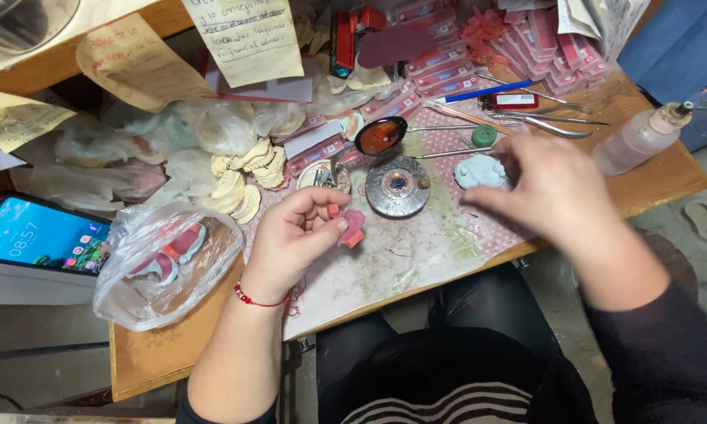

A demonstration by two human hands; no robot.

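My left hand (294,235) holds a small pink wax denture piece (350,226) between thumb and fingers, just above the pink dotted mat (416,251). A red thread bracelet sits on that wrist. My right hand (546,184) is blurred and reaches over the mat's right part, its fingers next to a pale blue-white plaster cast (478,171); I cannot tell whether it grips anything. Between the hands stands a small round metal burner (398,185) with a flame in its middle.
A clear plastic bag with pink and white casts (165,259) lies at the left. A smartphone (35,235) rests on a box. Cream plaster casts (243,177), pink wax boxes (542,43), metal tools (550,122), a squeeze bottle (644,133) and paper notes (247,35) crowd the bench.
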